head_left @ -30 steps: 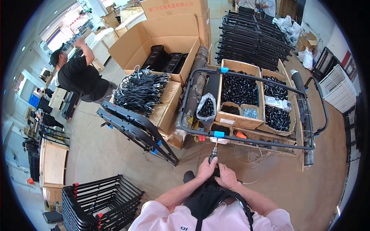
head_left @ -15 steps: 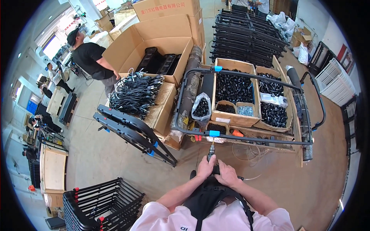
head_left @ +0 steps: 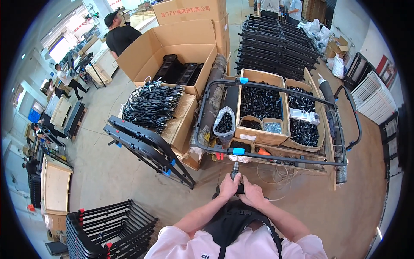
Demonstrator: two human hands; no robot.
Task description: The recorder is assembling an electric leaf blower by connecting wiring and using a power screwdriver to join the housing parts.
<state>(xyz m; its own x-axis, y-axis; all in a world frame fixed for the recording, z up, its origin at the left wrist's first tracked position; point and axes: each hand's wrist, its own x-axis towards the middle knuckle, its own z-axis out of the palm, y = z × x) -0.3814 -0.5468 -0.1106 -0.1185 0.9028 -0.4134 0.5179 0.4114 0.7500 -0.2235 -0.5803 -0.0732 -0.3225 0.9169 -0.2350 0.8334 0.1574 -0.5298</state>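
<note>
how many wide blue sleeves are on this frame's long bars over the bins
2: one blue sleeve on the near bar, ahead of the drill; another on the far bar.

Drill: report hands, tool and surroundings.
Left hand, right hand on drill. Bit aimed at frame's blue clip, contact unclear. Parts box beyond near bar.

We wear a pale pink shirt [head_left: 188,245], its short sleeves [head_left: 308,247] loose and softly creased, ending near the elbows. Over our front lies a black cloth [head_left: 230,218], broad in the middle; whether it is an apron or a bag, we cannot tell. Black straps [head_left: 223,251] run from it across the pink. Small dark lettering [head_left: 205,256] marks our chest close to the lower edge. Our forearms [head_left: 203,216], left hand [head_left: 229,186] and right hand [head_left: 253,194] are bare
</note>
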